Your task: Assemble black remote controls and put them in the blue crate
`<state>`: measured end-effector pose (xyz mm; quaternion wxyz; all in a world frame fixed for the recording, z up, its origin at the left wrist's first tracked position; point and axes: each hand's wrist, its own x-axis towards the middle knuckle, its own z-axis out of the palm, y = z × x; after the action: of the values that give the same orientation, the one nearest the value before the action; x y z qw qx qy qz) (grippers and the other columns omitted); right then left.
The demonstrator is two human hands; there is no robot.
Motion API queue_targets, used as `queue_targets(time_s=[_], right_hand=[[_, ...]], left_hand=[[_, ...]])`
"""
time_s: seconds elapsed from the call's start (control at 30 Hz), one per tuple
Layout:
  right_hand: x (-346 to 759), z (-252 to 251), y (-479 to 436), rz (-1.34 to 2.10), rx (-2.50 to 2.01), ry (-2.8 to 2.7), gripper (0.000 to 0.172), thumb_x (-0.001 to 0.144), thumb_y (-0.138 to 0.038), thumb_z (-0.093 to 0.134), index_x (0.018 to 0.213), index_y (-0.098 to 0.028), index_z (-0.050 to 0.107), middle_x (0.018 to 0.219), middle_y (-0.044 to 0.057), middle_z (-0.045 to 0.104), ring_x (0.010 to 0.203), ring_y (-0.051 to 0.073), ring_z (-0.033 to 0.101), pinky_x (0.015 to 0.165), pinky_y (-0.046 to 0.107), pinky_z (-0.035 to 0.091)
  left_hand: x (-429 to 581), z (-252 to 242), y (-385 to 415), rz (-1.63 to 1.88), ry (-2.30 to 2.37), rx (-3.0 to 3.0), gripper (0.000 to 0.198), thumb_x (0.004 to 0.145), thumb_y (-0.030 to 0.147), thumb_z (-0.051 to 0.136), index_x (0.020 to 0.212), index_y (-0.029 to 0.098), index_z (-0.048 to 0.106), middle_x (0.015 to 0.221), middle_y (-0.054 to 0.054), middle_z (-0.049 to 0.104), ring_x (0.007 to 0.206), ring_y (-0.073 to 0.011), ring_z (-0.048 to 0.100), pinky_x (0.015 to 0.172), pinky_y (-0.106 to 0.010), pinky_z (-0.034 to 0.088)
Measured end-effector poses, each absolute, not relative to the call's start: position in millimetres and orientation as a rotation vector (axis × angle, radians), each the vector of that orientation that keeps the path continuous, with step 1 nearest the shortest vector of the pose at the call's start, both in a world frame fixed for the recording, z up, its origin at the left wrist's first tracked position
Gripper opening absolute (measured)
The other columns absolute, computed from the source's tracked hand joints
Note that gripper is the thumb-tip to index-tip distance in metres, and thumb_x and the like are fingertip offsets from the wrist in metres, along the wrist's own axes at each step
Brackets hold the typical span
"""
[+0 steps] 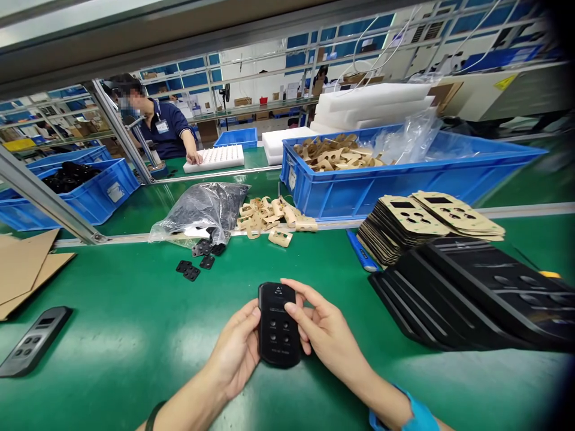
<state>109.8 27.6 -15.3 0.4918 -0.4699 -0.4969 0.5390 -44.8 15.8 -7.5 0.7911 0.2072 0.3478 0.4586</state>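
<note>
A black panel (278,353) with four round button spots and small print is held upright between both hands above the green bench. My left hand (233,350) grips its left edge, thumb on the side. My right hand (321,329) holds the right edge, its thumb resting on the front face and its fingers at the top corner and behind. Black rubber keypads (191,273) lie beyond, beside a clear plastic bag (202,206). At the left rests a grey housing (33,344) with four buttons. Stacked black panels (471,287) stand at the right.
Beige adhesive sheets (408,218) are stacked behind the panels, next to a blue cutter (362,251). Curled beige scraps (281,238) lie before a large blue bin (359,191). Cardboard (27,269) is at left. Across the bench, a person (164,129) touches a white foam tray (224,157).
</note>
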Motion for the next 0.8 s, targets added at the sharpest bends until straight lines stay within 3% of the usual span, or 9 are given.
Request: queue_targets(time_s=[0.37,0.57,0.8], right_hand=[[112,-28,29,1.220,-1.185,-1.317,0.041,0.084,-0.039,0.060,0.122,-0.023,0.059,0.076,-0.005,0.040,0.039,0.004,0.046,0.029,0.018,0.041],[114,-30,30,1.200,-1.254,-1.331,0.050,0.083,-0.040,0.058,0.130,-0.023,0.051,0.080,-0.004,0.040,0.038,0.004,0.044,0.028,0.019,0.038],[117,-21,32,1.140,-1.276,-1.564,0.039,0.089,-0.039,0.048,0.121,-0.018,0.053,0.092,0.006,0.057,0.045,0.008,0.048,0.034,0.022,0.037]], left_hand=[[-42,-8,13,0.975,0.764,0.505,0.036,0.087,0.028,0.061,0.120,0.014,0.061,0.103,-0.011,0.071,0.099,-0.0230,0.064,0.093,-0.035,0.044],[-41,-8,12,0.978,0.760,0.626,0.040,0.087,0.028,0.062,0.124,0.016,0.059,0.109,-0.011,0.069,0.106,-0.0238,0.061,0.095,-0.035,0.042],[-42,-7,11,0.968,0.826,0.631,0.044,0.085,0.032,0.063,0.127,0.018,0.057,0.116,-0.011,0.067,0.111,-0.0251,0.057,0.096,-0.035,0.041]])
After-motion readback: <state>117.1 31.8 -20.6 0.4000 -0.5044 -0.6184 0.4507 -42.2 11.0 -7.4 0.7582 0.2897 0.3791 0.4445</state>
